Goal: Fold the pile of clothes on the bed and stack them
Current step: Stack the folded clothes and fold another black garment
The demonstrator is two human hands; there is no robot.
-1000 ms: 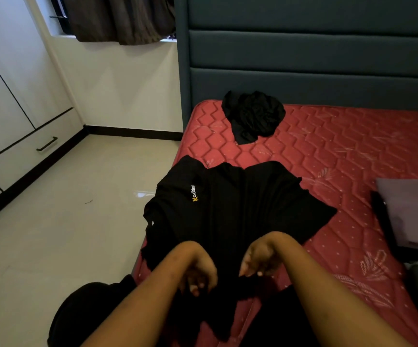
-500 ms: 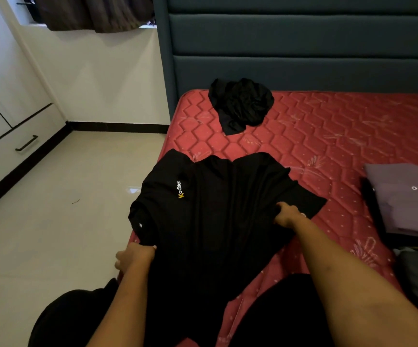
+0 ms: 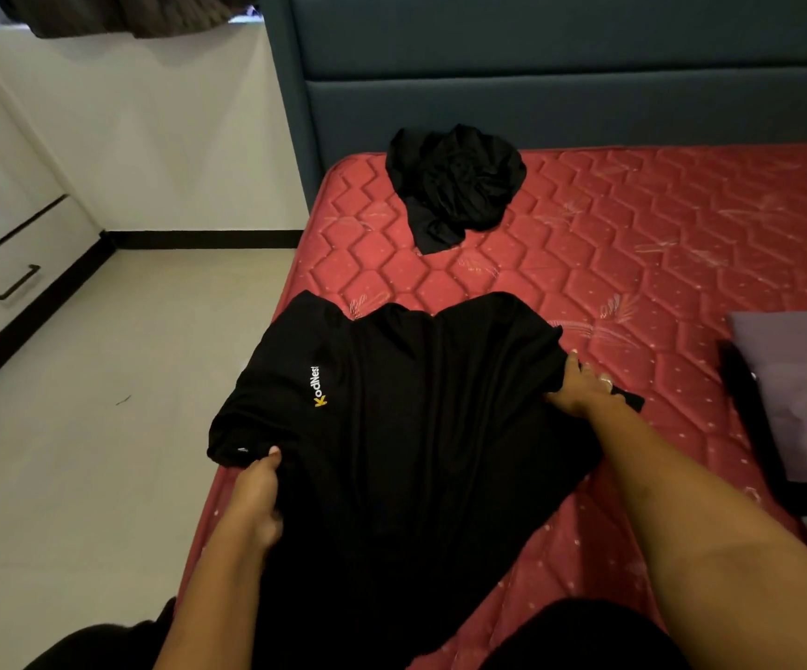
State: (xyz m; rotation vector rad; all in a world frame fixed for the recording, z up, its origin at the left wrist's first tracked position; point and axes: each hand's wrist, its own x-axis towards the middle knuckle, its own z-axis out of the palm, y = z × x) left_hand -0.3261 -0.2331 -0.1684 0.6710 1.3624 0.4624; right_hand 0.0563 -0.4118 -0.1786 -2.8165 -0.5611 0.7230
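A black T-shirt (image 3: 411, 418) with a small yellow and white chest logo lies spread on the near left corner of the red mattress (image 3: 633, 244). My left hand (image 3: 259, 495) pinches its left sleeve near the bed's edge. My right hand (image 3: 582, 386) grips the right sleeve, with a bit of sleeve sticking out beyond the fingers. A crumpled black garment (image 3: 454, 183) lies near the headboard. A folded grey garment (image 3: 797, 398) rests at the right edge on top of dark fabric.
The dark teal padded headboard (image 3: 561, 70) stands behind the mattress. To the left is pale tiled floor (image 3: 77, 403), a white wardrobe with a drawer handle (image 3: 17, 282), and a dark curtain at the top left.
My hands moved apart from the shirt's lower middle out to its two sleeves. The view has shifted closer to the bed.
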